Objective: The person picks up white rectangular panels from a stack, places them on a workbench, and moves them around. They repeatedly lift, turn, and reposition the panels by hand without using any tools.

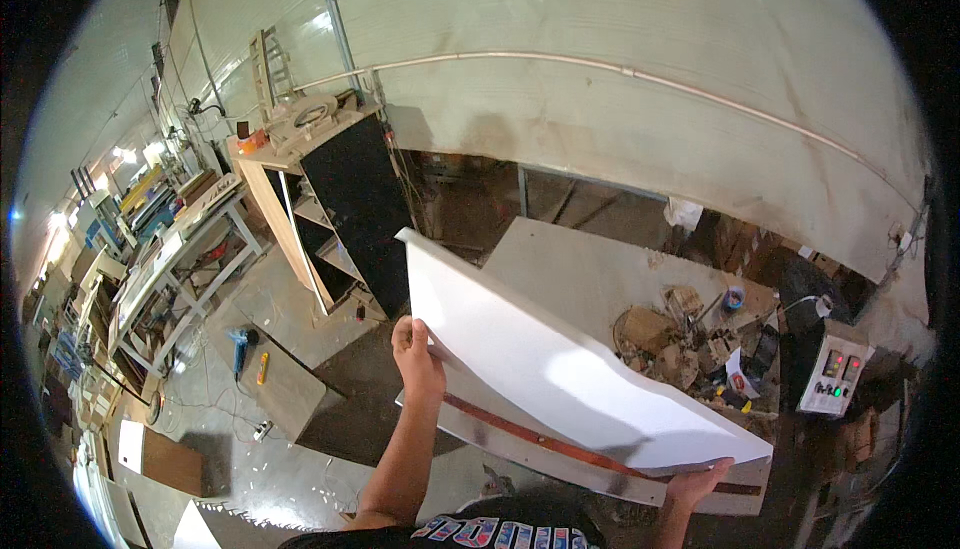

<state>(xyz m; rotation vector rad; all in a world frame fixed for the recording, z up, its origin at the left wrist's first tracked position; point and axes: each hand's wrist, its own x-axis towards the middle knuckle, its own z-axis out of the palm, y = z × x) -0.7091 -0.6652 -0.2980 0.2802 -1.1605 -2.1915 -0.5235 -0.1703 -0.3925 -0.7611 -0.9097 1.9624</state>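
Note:
A long white panel [550, 349] with a curved lower edge is tilted up in front of me, held at both ends. My left hand [418, 357] is closed round its left edge, thumb toward me. At the lower right corner my right hand [697, 482] grips the panel, fingers partly hidden under it. Below the panel runs a pale ledge [500, 441] with a reddish-brown strip [540, 439] along it. Behind the panel lies a flat grey worktop [560, 249], partly covered by it.
Dusty offcuts and tools [690, 339] are heaped on the worktop's right side, near a control box [836, 369] with buttons. An open-shelved cabinet [320, 209] stands far left. A blue power tool [240, 351] and a yellow-orange tool [263, 368] lie on a low board, cables nearby.

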